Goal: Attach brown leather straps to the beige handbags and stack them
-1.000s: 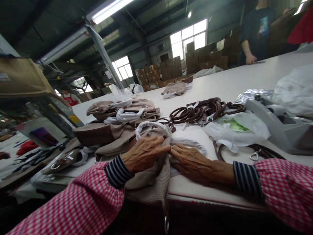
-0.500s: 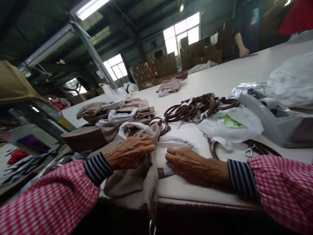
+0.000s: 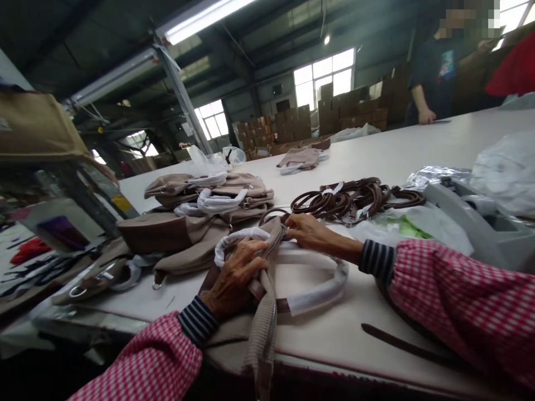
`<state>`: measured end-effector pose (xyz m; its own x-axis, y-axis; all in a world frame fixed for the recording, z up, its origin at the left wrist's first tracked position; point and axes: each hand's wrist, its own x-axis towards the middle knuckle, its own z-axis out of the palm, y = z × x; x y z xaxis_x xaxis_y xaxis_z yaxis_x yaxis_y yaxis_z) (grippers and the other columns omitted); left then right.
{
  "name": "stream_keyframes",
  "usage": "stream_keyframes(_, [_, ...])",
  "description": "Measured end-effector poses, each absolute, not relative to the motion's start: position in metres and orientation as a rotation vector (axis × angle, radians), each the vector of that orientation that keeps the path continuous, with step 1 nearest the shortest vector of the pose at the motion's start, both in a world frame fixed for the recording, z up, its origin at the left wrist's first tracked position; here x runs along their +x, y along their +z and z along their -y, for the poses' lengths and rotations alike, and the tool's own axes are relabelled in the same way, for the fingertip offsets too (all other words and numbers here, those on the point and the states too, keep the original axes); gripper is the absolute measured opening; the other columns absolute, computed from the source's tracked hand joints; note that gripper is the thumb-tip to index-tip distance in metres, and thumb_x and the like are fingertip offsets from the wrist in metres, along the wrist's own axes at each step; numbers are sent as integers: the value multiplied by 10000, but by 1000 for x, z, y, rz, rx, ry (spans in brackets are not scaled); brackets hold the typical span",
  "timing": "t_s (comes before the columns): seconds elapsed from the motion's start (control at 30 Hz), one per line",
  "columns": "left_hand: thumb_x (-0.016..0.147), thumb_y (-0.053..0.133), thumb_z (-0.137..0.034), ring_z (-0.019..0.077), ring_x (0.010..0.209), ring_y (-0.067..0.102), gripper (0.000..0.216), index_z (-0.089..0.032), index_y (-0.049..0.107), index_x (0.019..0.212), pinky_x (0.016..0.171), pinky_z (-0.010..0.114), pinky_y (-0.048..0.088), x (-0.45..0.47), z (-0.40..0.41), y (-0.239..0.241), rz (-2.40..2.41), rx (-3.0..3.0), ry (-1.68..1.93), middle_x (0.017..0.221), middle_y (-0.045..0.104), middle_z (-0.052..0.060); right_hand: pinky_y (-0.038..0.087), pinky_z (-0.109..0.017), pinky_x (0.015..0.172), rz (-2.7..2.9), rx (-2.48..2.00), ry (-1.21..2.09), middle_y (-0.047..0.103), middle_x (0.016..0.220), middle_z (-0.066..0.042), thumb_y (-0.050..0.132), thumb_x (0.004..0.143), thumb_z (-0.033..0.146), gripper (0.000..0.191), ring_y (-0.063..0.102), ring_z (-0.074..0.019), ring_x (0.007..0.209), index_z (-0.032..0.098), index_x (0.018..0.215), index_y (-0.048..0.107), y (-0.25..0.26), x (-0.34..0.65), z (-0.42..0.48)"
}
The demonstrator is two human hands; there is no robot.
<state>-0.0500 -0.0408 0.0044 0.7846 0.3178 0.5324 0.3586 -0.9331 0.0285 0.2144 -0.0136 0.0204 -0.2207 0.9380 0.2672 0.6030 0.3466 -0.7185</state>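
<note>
A taupe ribbed handbag (image 3: 263, 317) with a zipper along its top edge lies at the table's front edge. My left hand (image 3: 236, 275) is closed over the bag's near side, gripping its upper edge. One white-wrapped handle (image 3: 320, 292) flops right on the table; another wrapped handle (image 3: 240, 236) arches beyond my left hand. At the far end of the zipper, my right hand (image 3: 311, 231) pinches with bent fingers beside a small metal fitting. Exactly what lies between those fingertips is hidden. A brown strap (image 3: 401, 340) runs beneath my right forearm.
Stacked taupe bags (image 3: 200, 217) lie to the left. Coiled brown straps (image 3: 355, 197) sit beyond my right hand, near a grey tape dispenser (image 3: 480, 223) and a plastic bag (image 3: 447, 225). Another person (image 3: 432, 83) stands across the table (image 3: 376, 153).
My right hand has moved from the table beside the bag to the zipper's far end. The right handle shows more fully, and the view has shifted. My left hand stays on the bag.
</note>
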Motion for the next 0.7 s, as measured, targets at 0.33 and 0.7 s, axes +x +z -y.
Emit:
stream_keyframes(0.33, [844,572,-179,351,1578,192,298,-182,601,1141,1267,594,265,-52,34,-1,698,-2945,-659,1625,383,151,353,-232,531,1940,-1419,628,636,638,-43,562,794,175,157,530,-129,569,101,749,692,-2,207,-23])
stream_keyframes(0.7, [809,605,-228,393,1421,389,617,-73,492,1396,1228,603,307,-45,29,-12,959,-2836,-455,1517,452,237,345,-246,646,2105,-1396,372,624,709,-37,552,816,80,164,503,-132,653,125,700,659,11,215,0])
